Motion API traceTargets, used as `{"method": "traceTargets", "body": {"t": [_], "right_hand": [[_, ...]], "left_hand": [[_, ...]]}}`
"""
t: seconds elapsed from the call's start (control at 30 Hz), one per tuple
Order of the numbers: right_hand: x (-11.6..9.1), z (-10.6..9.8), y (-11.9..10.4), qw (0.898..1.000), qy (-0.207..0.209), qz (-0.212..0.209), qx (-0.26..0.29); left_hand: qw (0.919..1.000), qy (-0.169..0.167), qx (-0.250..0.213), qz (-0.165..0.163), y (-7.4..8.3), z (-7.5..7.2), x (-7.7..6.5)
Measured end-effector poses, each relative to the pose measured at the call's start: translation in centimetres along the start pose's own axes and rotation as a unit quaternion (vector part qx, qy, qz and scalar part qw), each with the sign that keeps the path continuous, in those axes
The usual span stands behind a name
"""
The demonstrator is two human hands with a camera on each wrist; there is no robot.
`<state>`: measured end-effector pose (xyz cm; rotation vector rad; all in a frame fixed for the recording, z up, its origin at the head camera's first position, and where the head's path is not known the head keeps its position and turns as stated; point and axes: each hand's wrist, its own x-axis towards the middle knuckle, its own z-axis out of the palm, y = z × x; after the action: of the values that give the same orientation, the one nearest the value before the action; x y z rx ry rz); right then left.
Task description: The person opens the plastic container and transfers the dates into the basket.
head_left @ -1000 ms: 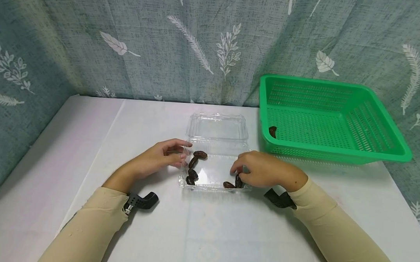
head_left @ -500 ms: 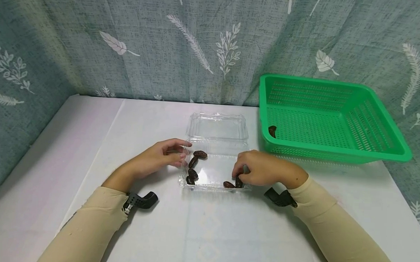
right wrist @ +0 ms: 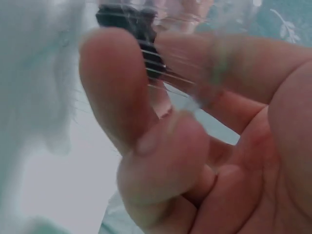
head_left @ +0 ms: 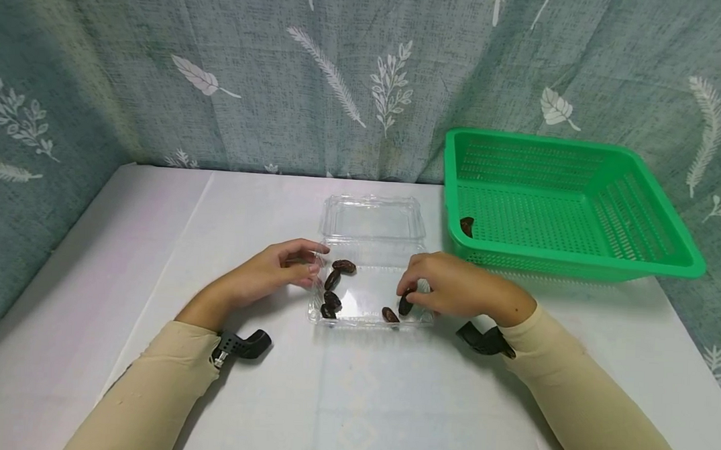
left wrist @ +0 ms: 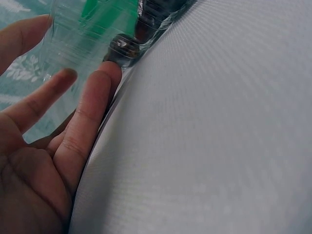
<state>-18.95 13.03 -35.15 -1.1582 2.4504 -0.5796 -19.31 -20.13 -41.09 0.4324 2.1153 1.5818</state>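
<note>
Near right in the clear container (head_left: 366, 289), the right hand (head_left: 448, 286) finger-pinches a date (head_left: 405, 305); the left hand (head_left: 283, 263) has fingers spread at the left wall. A loose pinch could drop the date.

– Spot any lettering anywhere?
– Only on the clear plastic container (head_left: 366, 286): small, pale marks (head_left: 370, 313) close to the near edge
– Able to make out a word or number?
– No, too faint and blurred to read, even in the head view
– And in both wrist views?
– Can read nothing there either
</note>
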Motion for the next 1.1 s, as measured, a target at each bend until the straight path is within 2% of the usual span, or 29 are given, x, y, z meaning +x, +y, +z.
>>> {"method": "traceTargets", "body": {"t": [0.23,0.47,0.6,0.83,0.93,1.1], "right_hand": [[-0.7,-0.6,-0.5,0.996,0.083,-0.011,-0.014],[-1.3,-1.5,-1.1,0.983,0.180,-0.028,0.009],[-1.6,-1.9,-1.1,0.966,0.254,-0.053,0.021],[-1.5,-2.5,-0.4,0.921,0.382,-0.075,0.020],[-1.6,-2.9,-0.1,0.907,0.414,-0.064,0.028],[-2.1,-3.7,0.9,0.895,0.443,-0.005,0.057]], "left_hand": [[1.0000,-0.001,0.002,-0.001,-0.2,0.0,0.1],[1.0000,-0.001,0.004,0.003,-0.3,0.0,0.0],[1.0000,0.001,0.004,0.003,-0.2,0.0,0.0],[1.0000,0.002,0.000,0.001,-0.1,0.1,0.1],[1.0000,0.001,0.003,0.003,-0.1,0.0,0.0],[1.0000,-0.002,0.004,0.004,-0.3,0.0,0.0]]}}
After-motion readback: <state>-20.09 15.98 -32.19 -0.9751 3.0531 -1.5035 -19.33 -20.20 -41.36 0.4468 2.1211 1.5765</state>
